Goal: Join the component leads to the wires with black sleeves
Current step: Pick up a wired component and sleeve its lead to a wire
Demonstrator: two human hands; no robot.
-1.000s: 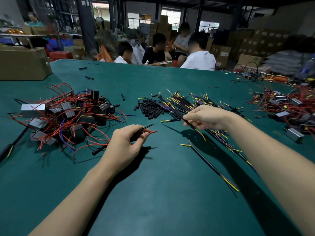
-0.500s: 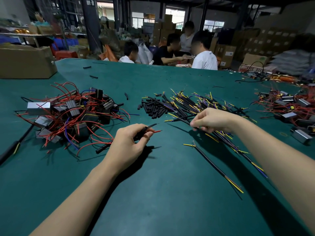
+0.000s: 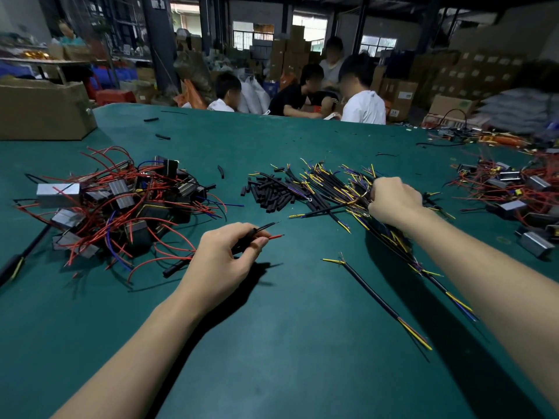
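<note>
My left hand (image 3: 222,257) pinches a red component lead (image 3: 274,237) together with a thin black sleeve (image 3: 257,230), their tips poking out to the right. The lead runs back to a heap of grey and black components with red leads (image 3: 115,204) at the left. My right hand (image 3: 393,201) has its fingers curled into the pile of black cables with yellow and blue ends (image 3: 338,182); whether they grip one is hidden. A pile of short black sleeves (image 3: 272,192) lies just left of those cables. One black cable (image 3: 378,300) lies alone in front.
The green table (image 3: 287,343) carries a second heap of components with red leads (image 3: 514,189) at the far right. A cardboard box (image 3: 42,110) stands at the back left. Several people sit past the table's far edge, among stacked boxes.
My right hand has moved right and farther back, deeper into the cable pile. My left hand keeps its hold on the lead and sleeve.
</note>
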